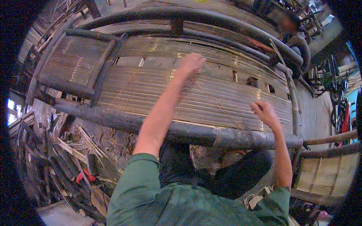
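Note:
In front of me lies a bamboo frame with a panel of thin split-bamboo slats running lengthwise inside it. My left hand is over the panel's far middle, fingers curled closed beside a long gap between slats. Just below it, thin brownish cord slants across the slats toward the near pole. My right hand hovers above the panel's near right part, thumb and fingers pinched together. Whatever either hand holds is too small or hidden to make out.
The thick near pole crosses before my knees. A smaller slatted section adjoins at left. Dark poles and bamboo scraps pile up at lower left. Another person sits at the far right. A pale slatted panel is at right.

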Available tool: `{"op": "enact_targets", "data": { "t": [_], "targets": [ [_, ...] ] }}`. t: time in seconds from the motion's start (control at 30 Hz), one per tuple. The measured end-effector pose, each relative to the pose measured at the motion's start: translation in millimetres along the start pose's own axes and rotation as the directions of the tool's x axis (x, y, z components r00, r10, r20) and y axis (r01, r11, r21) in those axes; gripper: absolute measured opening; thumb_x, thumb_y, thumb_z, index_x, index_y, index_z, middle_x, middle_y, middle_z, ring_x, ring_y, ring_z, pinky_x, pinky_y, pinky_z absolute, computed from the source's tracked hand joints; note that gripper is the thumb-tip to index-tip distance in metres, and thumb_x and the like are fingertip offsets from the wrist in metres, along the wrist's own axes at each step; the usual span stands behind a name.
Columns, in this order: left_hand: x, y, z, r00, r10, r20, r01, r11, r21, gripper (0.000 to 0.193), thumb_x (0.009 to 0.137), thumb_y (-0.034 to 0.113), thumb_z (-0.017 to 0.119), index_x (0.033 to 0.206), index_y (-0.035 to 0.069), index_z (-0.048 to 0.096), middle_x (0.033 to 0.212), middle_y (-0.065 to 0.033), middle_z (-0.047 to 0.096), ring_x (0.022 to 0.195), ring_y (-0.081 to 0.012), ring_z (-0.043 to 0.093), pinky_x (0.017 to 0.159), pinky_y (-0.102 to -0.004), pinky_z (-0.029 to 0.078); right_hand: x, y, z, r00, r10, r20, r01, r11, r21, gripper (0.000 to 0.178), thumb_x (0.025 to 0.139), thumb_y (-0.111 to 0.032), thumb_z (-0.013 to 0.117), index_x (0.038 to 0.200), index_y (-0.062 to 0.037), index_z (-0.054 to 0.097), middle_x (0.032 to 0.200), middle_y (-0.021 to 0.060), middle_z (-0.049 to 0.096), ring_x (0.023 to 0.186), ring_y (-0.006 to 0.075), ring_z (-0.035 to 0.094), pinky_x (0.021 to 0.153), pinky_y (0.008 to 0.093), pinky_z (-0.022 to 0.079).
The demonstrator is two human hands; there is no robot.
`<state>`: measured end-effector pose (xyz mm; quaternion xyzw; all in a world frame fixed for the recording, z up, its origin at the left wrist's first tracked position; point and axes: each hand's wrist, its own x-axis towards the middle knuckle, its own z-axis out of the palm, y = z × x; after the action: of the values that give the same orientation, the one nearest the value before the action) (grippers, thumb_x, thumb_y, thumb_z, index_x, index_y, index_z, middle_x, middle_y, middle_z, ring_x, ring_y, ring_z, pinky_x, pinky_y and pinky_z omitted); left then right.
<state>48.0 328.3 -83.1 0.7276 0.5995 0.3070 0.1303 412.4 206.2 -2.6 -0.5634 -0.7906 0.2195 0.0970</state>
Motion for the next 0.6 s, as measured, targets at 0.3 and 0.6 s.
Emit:
{"op": "enact_targets", "data": {
  "t": [0.3,0.6],
  "targets": [
    [-62.8,-64.9,-43.7,0.922,-0.163,0.351,0.045,0.946,0.320,0.046,0.092,0.048,0.034,0.109,0.016,0.061,0.107,-0.0113,0.063,0.105,-0.0315,0.056,0.091,-0.0570,0.035,109.1,-136.1,117.7,0.970,-0.218,-0.110,0.213,0.976,-0.052,0.033,0.086,-0.035,0.053,0.093,-0.0046,0.063,0.093,0.0196,0.064,0.086,0.0393,0.061,0.076,0.0462,0.049],
    [-63.7,-73.6,-30.9,0.973,-0.132,0.187,0.080,0.962,0.262,0.047,0.092,0.050,0.033,0.108,0.015,0.060,0.112,-0.0115,0.061,0.106,-0.0332,0.056,0.094,-0.0596,0.028,164.3,-153.9,121.2,0.967,-0.120,0.224,0.081,0.981,0.179,0.029,0.085,-0.035,0.057,0.089,-0.0066,0.061,0.072,0.0071,0.059,0.064,0.0203,0.057,0.054,0.0342,0.045]
  ]
}}
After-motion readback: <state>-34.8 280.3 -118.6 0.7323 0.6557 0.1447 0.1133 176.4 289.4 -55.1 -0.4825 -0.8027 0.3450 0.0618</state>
